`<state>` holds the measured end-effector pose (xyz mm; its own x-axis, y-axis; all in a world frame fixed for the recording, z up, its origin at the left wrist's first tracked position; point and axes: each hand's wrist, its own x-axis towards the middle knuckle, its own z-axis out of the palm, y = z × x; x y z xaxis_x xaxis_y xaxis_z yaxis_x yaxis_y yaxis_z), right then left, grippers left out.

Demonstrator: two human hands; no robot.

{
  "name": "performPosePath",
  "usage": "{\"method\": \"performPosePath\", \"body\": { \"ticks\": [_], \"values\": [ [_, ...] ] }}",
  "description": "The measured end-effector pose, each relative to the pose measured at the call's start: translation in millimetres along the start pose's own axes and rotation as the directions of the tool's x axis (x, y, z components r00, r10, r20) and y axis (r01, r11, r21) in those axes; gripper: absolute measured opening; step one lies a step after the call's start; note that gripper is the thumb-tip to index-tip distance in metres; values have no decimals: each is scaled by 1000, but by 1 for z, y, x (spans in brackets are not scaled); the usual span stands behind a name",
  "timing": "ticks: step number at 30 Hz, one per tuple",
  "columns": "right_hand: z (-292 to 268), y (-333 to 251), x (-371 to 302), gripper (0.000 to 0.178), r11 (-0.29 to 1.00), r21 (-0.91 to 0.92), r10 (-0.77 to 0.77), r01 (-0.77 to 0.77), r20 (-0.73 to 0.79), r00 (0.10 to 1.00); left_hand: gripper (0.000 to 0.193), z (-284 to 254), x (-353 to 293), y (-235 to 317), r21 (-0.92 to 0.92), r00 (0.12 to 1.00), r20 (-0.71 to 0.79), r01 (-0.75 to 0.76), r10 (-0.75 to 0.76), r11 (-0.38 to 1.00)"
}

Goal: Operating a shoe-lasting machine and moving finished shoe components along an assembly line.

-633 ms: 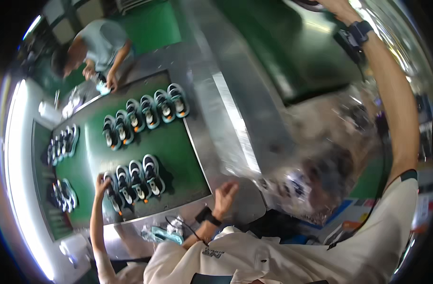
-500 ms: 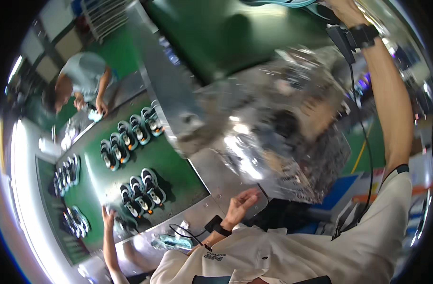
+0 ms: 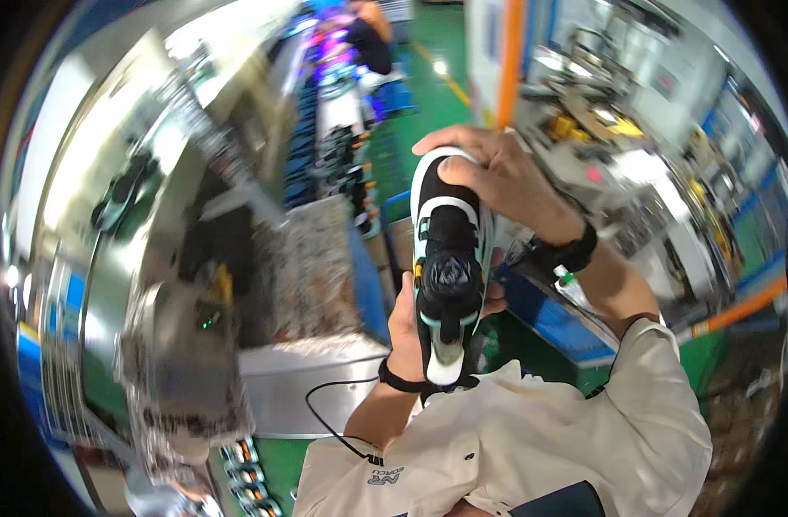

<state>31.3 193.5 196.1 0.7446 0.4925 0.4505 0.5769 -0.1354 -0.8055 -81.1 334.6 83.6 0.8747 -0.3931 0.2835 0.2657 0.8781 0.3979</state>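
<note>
A black and white sneaker (image 3: 446,215) with mint and orange details is held up in front of my chest, toe pointing away. My right hand (image 3: 507,183) is closed over the toe end, with its thumb lying on the upper. Farther back, my left hand (image 3: 404,320) grips the shoe from below near the heel, and its fingertips show on the far side. Something dark and crumpled fills the shoe's opening; I cannot make out what it is. Both wrists wear black bands.
Left of my hands is a metal workstation with a speckled surface (image 3: 312,276). Plastic-covered equipment (image 3: 187,353) stands beside it. Another dark shoe (image 3: 125,194) rests farther left. Several shoes (image 3: 346,164) line up ahead; more sit at lower left. A blue panel (image 3: 553,319) is at right.
My view has swung right, away from the green conveyor with its rows of shoes. My hands, apart before, have come together on one sneaker. The left hand was empty earlier.
</note>
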Motion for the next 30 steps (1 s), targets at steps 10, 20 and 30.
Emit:
{"method": "performPosePath", "body": {
  "ticks": [10, 20, 30],
  "values": [
    [-123, 95, -246, 82, 972, 202, 221, -121, -602, 768, 52, -19, 131, -208, 493, 972, -229, 65, 58, 868],
    [-269, 163, -421, 51, 895, 415, 431, -166, -899, 76, 71, 8, 249, -413, 716, 901, -75, 347, -428, 606],
    [-331, 141, -480, 50, 872, 302, 256, -386, -952, -168, 44, -117, 474, -608, 973, 975, -201, 188, -92, -131]
  ]
}}
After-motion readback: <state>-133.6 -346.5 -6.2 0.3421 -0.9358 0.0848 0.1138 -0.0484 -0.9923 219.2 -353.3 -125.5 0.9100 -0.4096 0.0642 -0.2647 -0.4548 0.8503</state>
